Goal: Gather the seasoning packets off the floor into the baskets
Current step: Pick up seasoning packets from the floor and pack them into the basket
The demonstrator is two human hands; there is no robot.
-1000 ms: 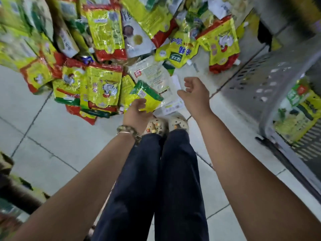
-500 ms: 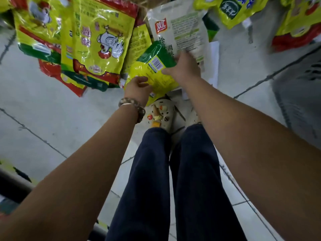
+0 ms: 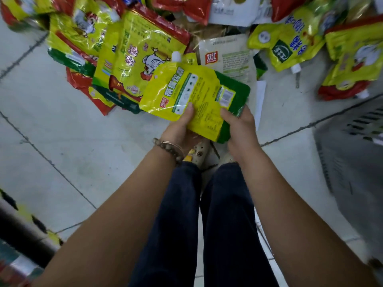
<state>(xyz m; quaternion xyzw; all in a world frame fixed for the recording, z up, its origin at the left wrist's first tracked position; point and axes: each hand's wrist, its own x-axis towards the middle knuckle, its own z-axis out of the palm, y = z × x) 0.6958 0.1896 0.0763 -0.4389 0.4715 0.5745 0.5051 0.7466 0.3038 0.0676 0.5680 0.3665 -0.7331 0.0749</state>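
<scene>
A yellow-and-green spouted seasoning pouch (image 3: 196, 94) is lifted off the floor, held between both hands above my feet. My left hand (image 3: 180, 127) grips its near yellow edge with the thumb on top. My right hand (image 3: 240, 125) grips the green end, thumb over the face. Behind it a heap of yellow, red and white packets covers the floor, among them a large chicken-print bag (image 3: 143, 52) and a white packet with a red logo (image 3: 228, 56). A grey slotted basket (image 3: 352, 154) stands at the right edge.
Pale floor tiles (image 3: 62, 141) stretch to the left of my legs. More yellow pouches (image 3: 290, 42) and a red-and-yellow bag (image 3: 352, 56) lie at the upper right. A dark rail with shelf goods (image 3: 18, 235) sits at the lower left.
The pouch has come up off the floor, and both hands now hold it higher and nearer the camera. My right hand shifted from the white packet onto the pouch's green end.
</scene>
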